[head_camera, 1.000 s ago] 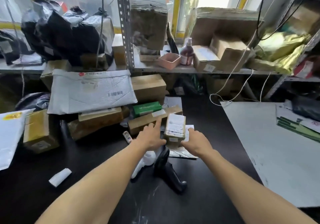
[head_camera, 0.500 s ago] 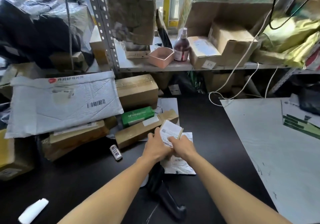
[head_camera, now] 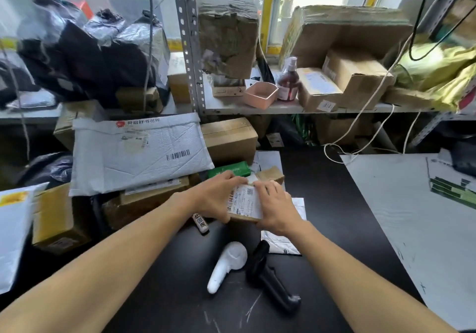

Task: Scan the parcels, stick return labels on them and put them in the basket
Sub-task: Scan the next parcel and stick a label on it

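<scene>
A small brown cardboard parcel (head_camera: 244, 218) with a white printed label (head_camera: 244, 201) on its top is held just above the black table, between both hands. My left hand (head_camera: 216, 196) grips its left side, thumb under the near corner and fingers curled over the far edge. My right hand (head_camera: 275, 206) lies on the label's right part, fingers spread flat across it. A white handheld scanner (head_camera: 226, 264) and a black scanner (head_camera: 270, 278) lie on the table nearer to me.
Piled parcels fill the left: a white padded mailer (head_camera: 136, 154), brown boxes (head_camera: 229, 139), a green packet (head_camera: 229, 169). A small marker-like stick (head_camera: 201, 223) lies by my left wrist. A white sheet (head_camera: 412, 216) covers the right. Shelves with boxes, a pink tub (head_camera: 260, 96) and bottle stand behind.
The parcel has been turned from upright to label-up and lowered toward the table. My right hand moved from its side onto the label; my left hand now wraps the left edge.
</scene>
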A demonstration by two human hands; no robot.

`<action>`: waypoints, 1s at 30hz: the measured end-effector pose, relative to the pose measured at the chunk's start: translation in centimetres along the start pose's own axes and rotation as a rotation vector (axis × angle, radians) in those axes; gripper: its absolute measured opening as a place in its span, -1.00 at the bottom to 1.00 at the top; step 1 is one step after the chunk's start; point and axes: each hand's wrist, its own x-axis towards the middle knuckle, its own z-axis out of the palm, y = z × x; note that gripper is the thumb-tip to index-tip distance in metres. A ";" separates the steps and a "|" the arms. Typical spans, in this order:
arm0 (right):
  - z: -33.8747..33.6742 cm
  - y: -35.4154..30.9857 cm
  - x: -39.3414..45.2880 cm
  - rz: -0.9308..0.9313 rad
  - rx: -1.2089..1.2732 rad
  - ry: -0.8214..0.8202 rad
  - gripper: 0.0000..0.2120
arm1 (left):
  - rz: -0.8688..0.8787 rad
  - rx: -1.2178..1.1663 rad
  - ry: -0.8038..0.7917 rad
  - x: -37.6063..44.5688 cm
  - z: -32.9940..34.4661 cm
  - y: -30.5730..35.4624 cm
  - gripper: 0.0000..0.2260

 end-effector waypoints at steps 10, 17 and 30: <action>3.5 -10.3 -1.9 0.237 0.848 0.293 -0.15 | -0.394 -1.261 0.458 -6.9 3.8 -0.6 0.20; 8.7 -5.2 -9.6 0.321 0.568 0.141 -0.13 | -0.544 -1.467 0.536 -9.4 5.6 -2.0 -0.28; 7.7 -6.0 -11.2 0.469 0.810 0.046 -0.58 | -0.566 -1.346 0.583 -11.3 5.2 -1.8 -0.29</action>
